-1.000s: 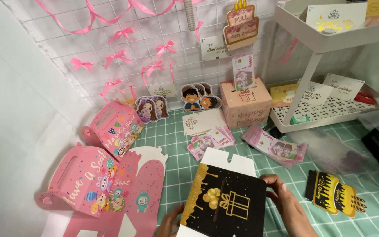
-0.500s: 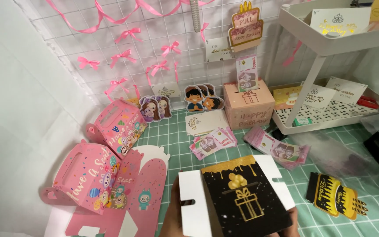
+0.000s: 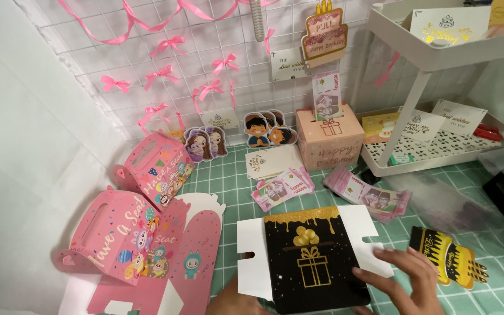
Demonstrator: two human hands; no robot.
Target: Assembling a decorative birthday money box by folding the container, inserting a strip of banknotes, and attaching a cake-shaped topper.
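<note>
Across the upper left of the frame, a white wire grid panel (image 3: pixel 164 87) hung with pink ribbon bows (image 3: pixel 161 74). At upper right, a white tiered cart (image 3: pixel 438 55) carrying greeting cards. Underneath everything, a green checked cutting mat (image 3: pixel 228 178).

At lower left, two assembled pink cartoon-printed gift boxes: the larger (image 3: pixel 115 239) near the bottom edge, the smaller (image 3: pixel 154 169) just above it, with a flat pink box blank (image 3: pixel 196 251) lying beside the larger one.

Lower centre: a flat, unfolded black gift box (image 3: pixel 307 256) with gold drip edging and a gold present motif, white side flaps spread out, lying flat on the mat. On its right edge and flap, the right hand (image 3: pixel 401 280), fingers spread and pressed flat, gripping nothing. At the bottom edge below the box's left half, only a sliver of the left hand (image 3: pixel 234 300); touching the box's lower edge, grip impossible to tell.

Centre, toward the back: a pink cube box (image 3: pixel 329 137) with a note sticking from its top slot. Right of the black box, a black-and-gold cake-shaped topper (image 3: pixel 447 256). Above the black box, two stacks of play banknotes (image 3: pixel 284 188), (image 3: pixel 368 195). Against the grid, cartoon figure cutouts (image 3: pixel 266 128).
</note>
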